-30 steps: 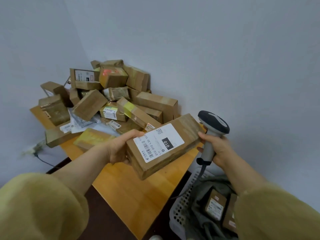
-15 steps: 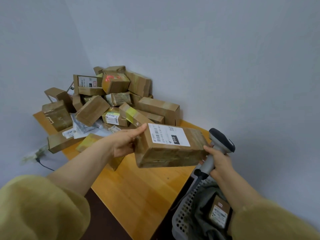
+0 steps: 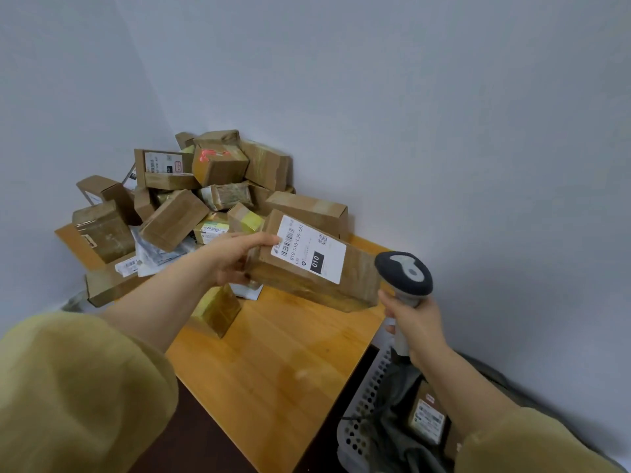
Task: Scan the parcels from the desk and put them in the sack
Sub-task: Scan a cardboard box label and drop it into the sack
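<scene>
Two hands loaded: left hand (image 3: 235,257) grips one end of the labelled parcel (image 3: 307,254) above the counter (image 3: 273,363), right hand (image 3: 415,319) wraps the scanner (image 3: 404,271) handle beside its free end; single-ended grip may let it tip, missing the sack (image 3: 392,404) under the right hand.

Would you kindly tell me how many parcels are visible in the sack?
1: a labelled parcel lies in the grey sack, beside the right forearm; more may be hidden behind that arm or under the fabric.
</scene>
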`<state>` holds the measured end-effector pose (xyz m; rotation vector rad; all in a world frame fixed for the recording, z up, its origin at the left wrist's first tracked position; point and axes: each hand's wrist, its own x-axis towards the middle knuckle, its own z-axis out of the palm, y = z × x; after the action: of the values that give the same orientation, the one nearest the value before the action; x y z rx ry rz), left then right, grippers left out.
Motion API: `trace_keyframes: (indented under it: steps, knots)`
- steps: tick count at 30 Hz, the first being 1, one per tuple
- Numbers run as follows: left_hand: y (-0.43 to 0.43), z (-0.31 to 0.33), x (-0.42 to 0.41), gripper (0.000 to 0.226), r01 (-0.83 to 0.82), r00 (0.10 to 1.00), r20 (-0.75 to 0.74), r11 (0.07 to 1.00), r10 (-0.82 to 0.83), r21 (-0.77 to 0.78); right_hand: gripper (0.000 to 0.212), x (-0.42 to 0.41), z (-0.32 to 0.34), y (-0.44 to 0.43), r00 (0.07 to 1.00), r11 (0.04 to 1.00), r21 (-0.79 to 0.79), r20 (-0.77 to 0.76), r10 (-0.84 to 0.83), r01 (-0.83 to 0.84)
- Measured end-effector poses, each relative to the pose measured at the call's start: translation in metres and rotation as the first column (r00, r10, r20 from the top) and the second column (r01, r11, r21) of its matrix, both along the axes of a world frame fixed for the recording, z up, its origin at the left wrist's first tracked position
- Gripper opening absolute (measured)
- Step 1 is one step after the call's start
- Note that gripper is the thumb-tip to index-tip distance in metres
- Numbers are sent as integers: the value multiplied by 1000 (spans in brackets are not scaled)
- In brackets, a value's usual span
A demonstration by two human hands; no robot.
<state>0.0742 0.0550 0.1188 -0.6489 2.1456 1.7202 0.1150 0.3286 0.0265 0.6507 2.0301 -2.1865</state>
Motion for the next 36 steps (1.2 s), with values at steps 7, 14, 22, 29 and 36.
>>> trace_keyframes:
  steps: [7, 14, 22, 29, 36]
  knots:
    - [5, 27, -18, 86, -18, 986, -164, 978, -17, -208, 24, 31, 50, -5, 912, 903, 177, -58, 405, -390]
    - [19, 36, -25, 84, 60, 982, -149, 937, -118, -343, 13, 45, 85, -2, 880, 875, 232, -119, 460, -426]
    - [33, 37, -30, 67, 90, 975, -155, 919, -160, -384, 18, 54, 94, 8, 872, 859, 298, -135, 470, -417]
    - [40, 37, -33, 45, 119, 970, -152, 916, -189, -384, 19, 60, 95, 14, 881, 865, 295, -124, 456, -406]
    - [45, 34, -38, 50, 132, 972, -130, 918, -193, -374, 19, 59, 92, 18, 899, 875, 296, -99, 427, -383]
